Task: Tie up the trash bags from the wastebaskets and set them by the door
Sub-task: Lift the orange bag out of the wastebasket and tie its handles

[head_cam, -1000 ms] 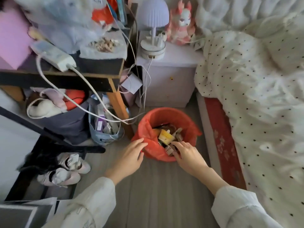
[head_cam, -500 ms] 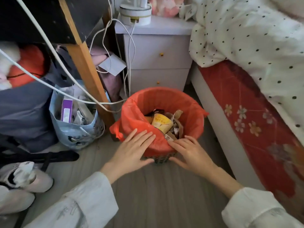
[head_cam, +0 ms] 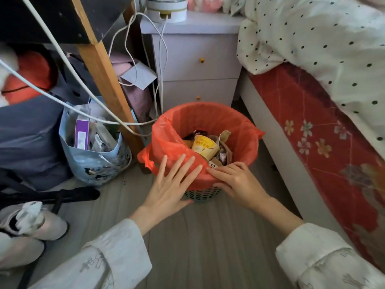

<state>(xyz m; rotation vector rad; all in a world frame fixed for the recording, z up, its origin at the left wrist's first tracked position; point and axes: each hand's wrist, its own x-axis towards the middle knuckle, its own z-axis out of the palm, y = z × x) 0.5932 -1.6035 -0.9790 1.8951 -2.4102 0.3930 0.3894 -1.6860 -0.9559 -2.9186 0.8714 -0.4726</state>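
An orange trash bag lines a small mesh wastebasket on the floor between a desk leg and the bed. Inside lie a yellow cup and paper scraps. My left hand lies flat with straight fingers against the near side of the bag's folded-over rim. My right hand rests on the near right rim, fingers bent over the bag's edge and thumb under it. One bag handle sticks out at the left.
A wooden desk leg and white cables stand left of the basket. A blue bag of clutter sits beside it. A white nightstand is behind, the bed with a red mattress at right, shoes at lower left.
The view has dropped closer to the basket. Both hands have come from just above the rim down onto the near side of the bag's folded edge.
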